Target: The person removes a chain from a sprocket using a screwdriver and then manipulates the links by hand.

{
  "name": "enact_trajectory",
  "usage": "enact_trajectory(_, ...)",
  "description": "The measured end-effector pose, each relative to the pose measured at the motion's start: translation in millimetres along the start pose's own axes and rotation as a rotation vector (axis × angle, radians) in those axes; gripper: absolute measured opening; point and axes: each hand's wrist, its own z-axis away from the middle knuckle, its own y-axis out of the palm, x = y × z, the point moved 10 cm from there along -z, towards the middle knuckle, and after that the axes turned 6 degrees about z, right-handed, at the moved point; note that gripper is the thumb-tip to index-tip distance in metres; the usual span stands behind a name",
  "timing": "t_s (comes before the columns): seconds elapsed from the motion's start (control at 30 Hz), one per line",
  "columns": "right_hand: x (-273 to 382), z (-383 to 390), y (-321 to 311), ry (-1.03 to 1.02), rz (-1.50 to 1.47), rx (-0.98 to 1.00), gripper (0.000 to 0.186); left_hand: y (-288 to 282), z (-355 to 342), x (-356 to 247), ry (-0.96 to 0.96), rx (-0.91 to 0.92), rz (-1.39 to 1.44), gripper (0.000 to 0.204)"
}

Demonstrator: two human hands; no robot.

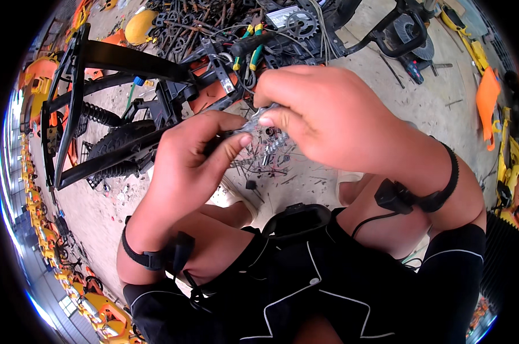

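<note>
In the middle of the head view, my left hand (193, 155) grips one end of a short silvery metal piece (252, 122), which looks like a bit of chain, between thumb and fingers. My right hand (322, 114) pinches the same piece a little higher and to the right, its thumb lying on it. Below the hands, small loose metal parts and bolts (273, 152) lie on the concrete floor. Just beyond my fingers are cables and pliers with green-and-yellow handles (256, 54).
A black tubular frame (119, 57) with a spring shock and tyre stands at left. Chains and sprockets (299, 26) are piled ahead. A black handle part with a disc (408, 43) lies at upper right. Yellow and orange plastic parts (486, 103) line both sides.
</note>
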Motion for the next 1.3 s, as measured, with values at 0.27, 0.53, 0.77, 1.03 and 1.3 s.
enact_trajectory(0.27,7.4,4.3,8.9,-0.052,-0.024,0.054,0.013,-13.9,0.4,-0.5,0.098,-0.119,0.117,0.014)
enact_trajectory(0.53,1.1,0.5,2.0,0.002,-0.025,0.023,0.014,1.1,-0.8,-3.3,0.056,-0.008,0.032,0.012)
enact_trajectory(0.77,4.3,-1.5,9.3,-0.042,-0.045,0.007,0.013,-11.4,4.8,3.1,-0.036,-0.045,0.138,0.014)
enact_trajectory(1.03,11.8,-4.0,8.5,-0.123,-0.186,-0.055,0.012,-0.3,4.0,-5.0,0.050,0.040,0.092,0.015)
enact_trajectory(1.3,2.4,-4.3,17.1,0.044,-0.417,0.015,0.018,-15.2,7.1,-2.0,0.138,-0.060,0.141,0.017)
